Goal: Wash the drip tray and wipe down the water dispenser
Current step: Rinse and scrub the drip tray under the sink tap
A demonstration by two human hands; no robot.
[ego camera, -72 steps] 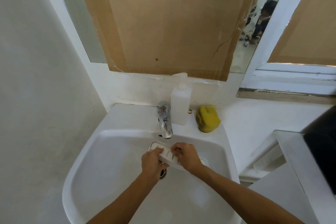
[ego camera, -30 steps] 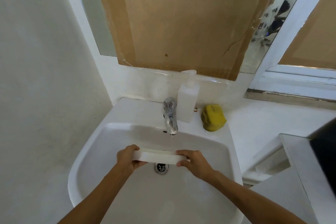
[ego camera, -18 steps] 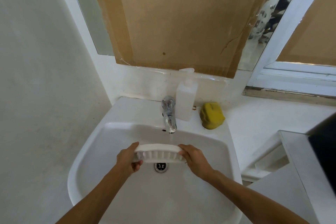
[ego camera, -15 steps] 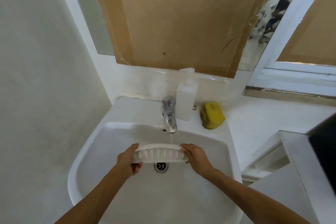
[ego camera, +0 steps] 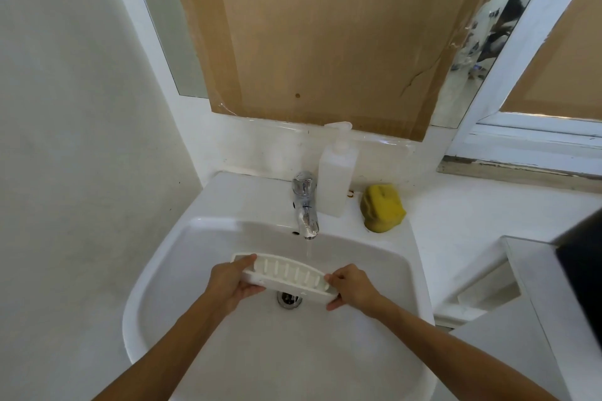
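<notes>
The tray [ego camera: 288, 273] is held over the sink [ego camera: 156, 270], above the drain [ego camera: 288, 299], slotted face up and tipped toward the person, with its right end lower than its left. A thin stream from the tap [ego camera: 306, 208] falls just behind the tray's far edge, near its right half; whether it strikes the tray or passes behind it is hard to tell

The likeliest trouble is a slip. Wet plastic, pinched only at its two short ends, could twist out of the grip and drop into the basin. If the tray moves under the stream at this tilt, water may run off the near edge or splash toward the forearms and over the sink's rim. The slots could also keep grime if the water only skims the back edge

The left hand [ego camera: 229, 282] is clamped on the tray's left end, thumb on top and fingers curled beneath. The right hand [ego camera: 353, 286] is closed on the right end, thumb over the rim and fingers under the lower edge. Both forearms reach in from the bottom, wrists roughly straight, elbows out of view

The soap bottle [ego camera: 335, 179] and yellow sponge [ego camera: 382, 208] sit untouched behind the basin, to the right of the tap. The dispenser is not in view
</notes>
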